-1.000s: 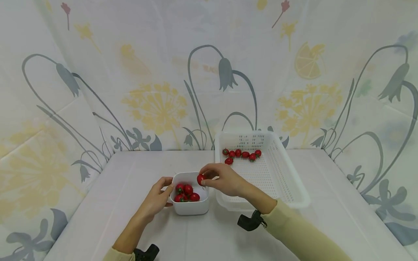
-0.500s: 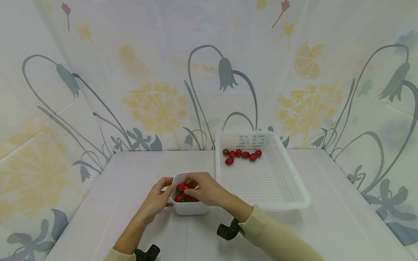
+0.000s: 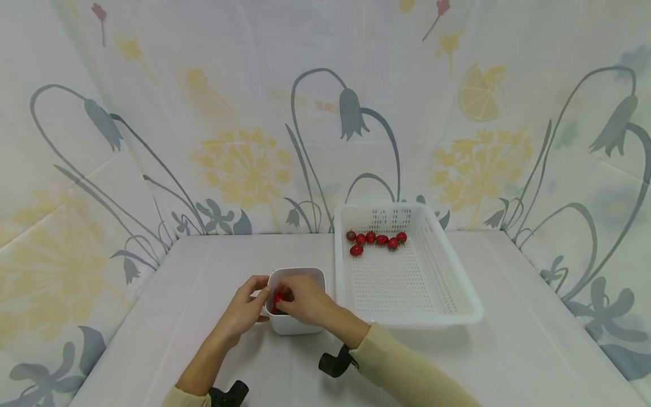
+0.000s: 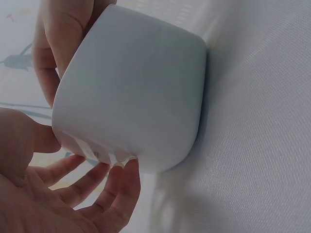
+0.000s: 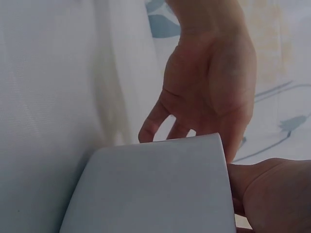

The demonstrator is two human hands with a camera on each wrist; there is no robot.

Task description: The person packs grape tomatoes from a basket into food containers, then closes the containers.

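Head view: a smooth, rounded-square white tub (image 3: 295, 324) of glossy red cherry tomatoes (image 3: 277, 298) sits just left of the perforated plastic basket (image 3: 407, 282). Left hand (image 3: 244, 311) curls against the tub's left wall; right hand (image 3: 300, 299) reaches inside, fingers bent over the tomatoes, grip hidden.

Two bare hands, no rings, no gloves, no watch seen. Left hand (image 3: 243, 312) lower centre-left of head view; right hand (image 3: 301, 302) just beside it at centre. Both arms in long sleeves, pale yellow-beige, soft knit look. Right sleeve (image 3: 412, 377) runs to bottom edge, cuff ends at wrist; left sleeve (image 3: 184, 398) only a scrap at bottom edge, forearm bare above it. Black camera mount (image 3: 334, 363) strapped under right wrist, chunky w/ rounded knob; second black mount (image 3: 228, 393) by left cuff, partly cut off.
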